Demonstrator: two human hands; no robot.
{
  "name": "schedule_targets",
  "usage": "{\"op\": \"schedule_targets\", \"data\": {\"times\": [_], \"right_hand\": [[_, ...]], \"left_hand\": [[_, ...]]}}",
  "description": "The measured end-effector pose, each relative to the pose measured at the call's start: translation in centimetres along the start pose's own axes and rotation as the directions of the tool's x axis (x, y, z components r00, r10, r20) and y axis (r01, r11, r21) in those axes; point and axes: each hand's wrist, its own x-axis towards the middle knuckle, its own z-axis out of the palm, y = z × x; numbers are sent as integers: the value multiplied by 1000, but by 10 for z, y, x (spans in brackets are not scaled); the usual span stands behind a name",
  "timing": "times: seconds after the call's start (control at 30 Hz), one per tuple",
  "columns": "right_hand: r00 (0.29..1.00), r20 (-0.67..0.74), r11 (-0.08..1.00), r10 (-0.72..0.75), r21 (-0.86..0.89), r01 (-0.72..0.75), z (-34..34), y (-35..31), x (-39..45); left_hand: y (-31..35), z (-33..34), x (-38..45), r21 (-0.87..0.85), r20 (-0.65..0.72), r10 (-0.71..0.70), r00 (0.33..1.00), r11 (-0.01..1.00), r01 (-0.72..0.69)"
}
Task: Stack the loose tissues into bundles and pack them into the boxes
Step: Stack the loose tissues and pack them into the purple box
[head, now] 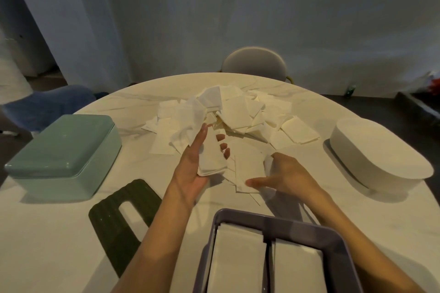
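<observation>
A heap of loose white tissues (235, 112) lies on the round marble table (59, 233). My left hand (192, 164) holds a small bundle of tissues (210, 162), its fingers curled round the far edge. My right hand (283, 176) grips a crumpled tissue (268, 164) and its thumb lies on flat tissues (245, 166) on the table. An open purple box (273, 223) at the near edge holds two neat tissue stacks (238, 259). A closed green box (64, 150) stands at the left, a closed white oval box (381, 162) at the right.
A dark green lid (112, 216) with a slot lies flat between the green box and the purple box. A chair back (253, 62) stands beyond the table's far edge. A blue seat (47, 104) is at the far left.
</observation>
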Motion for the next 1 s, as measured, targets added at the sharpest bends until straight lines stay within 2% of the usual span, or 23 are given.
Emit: {"op": "schedule_targets", "data": {"times": [0.17,0.27,0.37,0.47,0.63,0.7,0.77,0.83,0.9,0.97,1.0], "right_hand": [[990,-93,968,-108,218,126,-3,2,-7],[976,-179,888,-126,418,191,-9,5,-9],[944,-312,822,-111,505,264,-18,13,-8],[920,-374,734,-112,593,331,-28,19,-6],[948,-286,598,-138,739,311,-39,22,-8],[951,-227,531,-208,791,305,-44,23,-12],[942,-178,424,-284,858,290,-50,23,-16],[927,-143,321,-348,910,261,-54,24,-21],[895,-104,357,-434,892,276,-57,23,-24],[887,-87,420,-453,857,299,-54,20,-26],[904,-95,453,-417,840,298,-51,16,-28]], "left_hand": [[2,-1,-1,97,-61,54,997,994,-48],[1,-2,-1,196,-127,80,989,979,-54],[1,-5,1,250,-169,79,983,968,-35],[1,-3,1,279,-190,74,979,960,-19],[-3,-3,4,321,-231,52,971,947,26],[-3,0,3,319,-237,22,971,946,57],[-3,6,0,288,-249,-83,965,945,156],[-4,13,-2,261,-262,-256,930,909,324],[-9,21,-7,219,-222,-359,906,888,405],[-17,30,-11,173,-125,-351,928,913,369],[-21,36,-15,172,-90,-321,943,927,332]]}}
